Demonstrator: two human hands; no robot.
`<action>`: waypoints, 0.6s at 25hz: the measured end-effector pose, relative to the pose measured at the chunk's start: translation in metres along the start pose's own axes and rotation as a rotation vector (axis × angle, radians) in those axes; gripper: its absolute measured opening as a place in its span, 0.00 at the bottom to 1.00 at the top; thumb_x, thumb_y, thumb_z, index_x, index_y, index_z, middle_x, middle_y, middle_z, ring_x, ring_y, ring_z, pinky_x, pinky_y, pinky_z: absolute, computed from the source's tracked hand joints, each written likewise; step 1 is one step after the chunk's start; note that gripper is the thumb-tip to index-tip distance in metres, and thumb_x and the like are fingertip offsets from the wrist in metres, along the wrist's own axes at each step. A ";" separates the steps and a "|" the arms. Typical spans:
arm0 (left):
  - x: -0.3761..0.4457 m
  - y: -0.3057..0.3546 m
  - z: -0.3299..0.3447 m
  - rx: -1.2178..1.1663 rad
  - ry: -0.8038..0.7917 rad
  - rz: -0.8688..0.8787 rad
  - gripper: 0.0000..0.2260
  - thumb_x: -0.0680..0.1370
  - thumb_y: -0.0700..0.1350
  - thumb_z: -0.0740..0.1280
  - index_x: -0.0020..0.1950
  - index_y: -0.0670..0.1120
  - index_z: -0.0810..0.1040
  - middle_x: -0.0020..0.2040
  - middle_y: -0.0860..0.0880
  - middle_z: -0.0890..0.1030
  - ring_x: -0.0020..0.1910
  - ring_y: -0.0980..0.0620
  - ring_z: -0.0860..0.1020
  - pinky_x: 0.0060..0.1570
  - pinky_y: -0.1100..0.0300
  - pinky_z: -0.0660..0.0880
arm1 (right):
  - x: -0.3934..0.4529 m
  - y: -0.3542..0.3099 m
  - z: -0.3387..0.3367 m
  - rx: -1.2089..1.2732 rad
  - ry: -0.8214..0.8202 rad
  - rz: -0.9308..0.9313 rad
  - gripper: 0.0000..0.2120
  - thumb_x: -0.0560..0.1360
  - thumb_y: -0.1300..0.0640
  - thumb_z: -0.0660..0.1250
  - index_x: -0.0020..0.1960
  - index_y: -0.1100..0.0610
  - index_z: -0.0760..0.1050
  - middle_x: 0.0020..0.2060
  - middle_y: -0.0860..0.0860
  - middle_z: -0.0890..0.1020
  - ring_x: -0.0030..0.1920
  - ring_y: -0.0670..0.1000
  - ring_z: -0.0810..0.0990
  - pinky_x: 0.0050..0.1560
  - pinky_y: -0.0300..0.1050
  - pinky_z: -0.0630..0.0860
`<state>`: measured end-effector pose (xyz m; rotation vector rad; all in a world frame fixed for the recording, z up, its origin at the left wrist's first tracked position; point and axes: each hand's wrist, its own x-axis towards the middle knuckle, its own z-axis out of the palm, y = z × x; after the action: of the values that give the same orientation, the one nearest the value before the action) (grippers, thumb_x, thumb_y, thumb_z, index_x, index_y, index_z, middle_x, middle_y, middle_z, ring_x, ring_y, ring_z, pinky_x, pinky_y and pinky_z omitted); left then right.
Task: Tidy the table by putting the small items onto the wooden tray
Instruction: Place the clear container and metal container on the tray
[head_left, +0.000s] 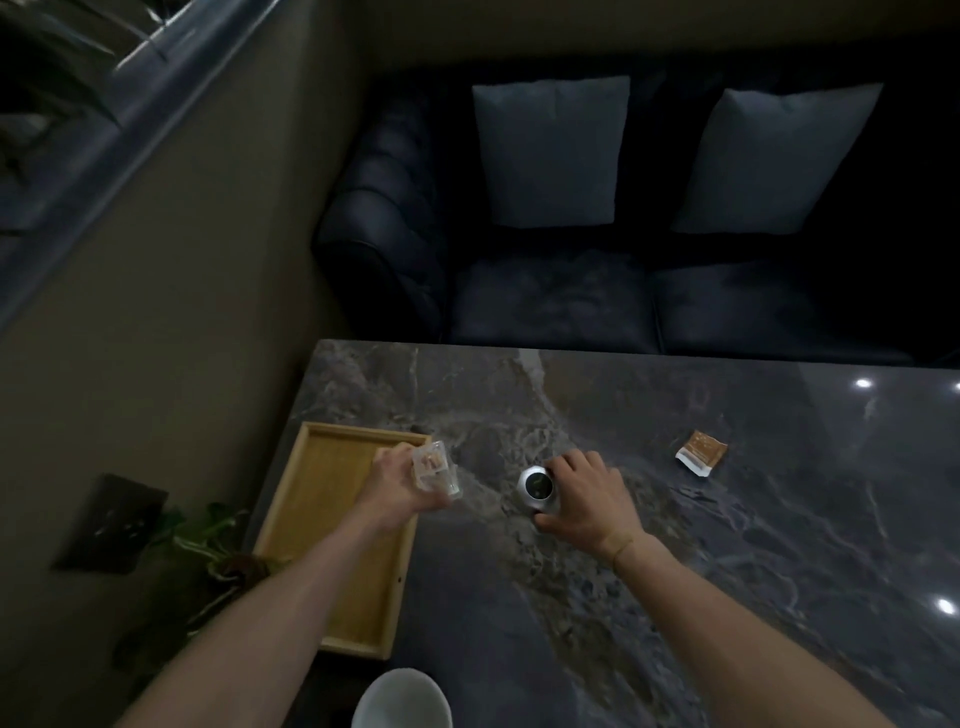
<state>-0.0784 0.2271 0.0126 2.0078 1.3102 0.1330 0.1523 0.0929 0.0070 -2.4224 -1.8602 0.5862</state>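
Dark grey table (727, 519) veined with pale marbling; honey-yellow wooden tray (332, 519); silver can (537, 488) with black top; brown-and-white packet (701, 452); navy sofa (571, 301), slate-blue cushions (553, 150).

Both forearms reach forward. The left hand (402, 480) is raised, fingers closed in a grip; the right hand (584, 496) curls, palm down, fingers clasped.

Both forearms are bare with no sleeves showing, and a thin band (623, 550) circles the right wrist.
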 end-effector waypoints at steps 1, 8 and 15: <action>0.000 -0.008 -0.008 0.003 -0.010 -0.025 0.22 0.60 0.52 0.82 0.49 0.43 0.82 0.47 0.42 0.78 0.52 0.42 0.74 0.52 0.49 0.73 | 0.003 -0.010 0.001 0.002 -0.001 -0.007 0.28 0.65 0.38 0.69 0.59 0.51 0.72 0.56 0.50 0.74 0.58 0.55 0.70 0.51 0.50 0.68; 0.013 -0.074 -0.078 0.043 0.004 -0.067 0.25 0.61 0.50 0.82 0.55 0.48 0.79 0.50 0.50 0.76 0.57 0.47 0.70 0.57 0.51 0.70 | 0.028 -0.092 0.021 0.034 0.005 -0.049 0.28 0.65 0.38 0.70 0.60 0.50 0.71 0.56 0.49 0.74 0.57 0.54 0.71 0.49 0.49 0.67; 0.034 -0.128 -0.114 0.119 -0.027 -0.016 0.23 0.63 0.52 0.80 0.54 0.48 0.79 0.47 0.53 0.73 0.57 0.48 0.68 0.53 0.56 0.68 | 0.056 -0.155 0.045 0.065 0.004 -0.065 0.28 0.65 0.38 0.69 0.60 0.51 0.72 0.55 0.49 0.74 0.57 0.54 0.70 0.52 0.51 0.70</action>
<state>-0.2100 0.3416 0.0078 2.0906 1.3442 0.0212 0.0070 0.1805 -0.0113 -2.3119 -1.8791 0.6263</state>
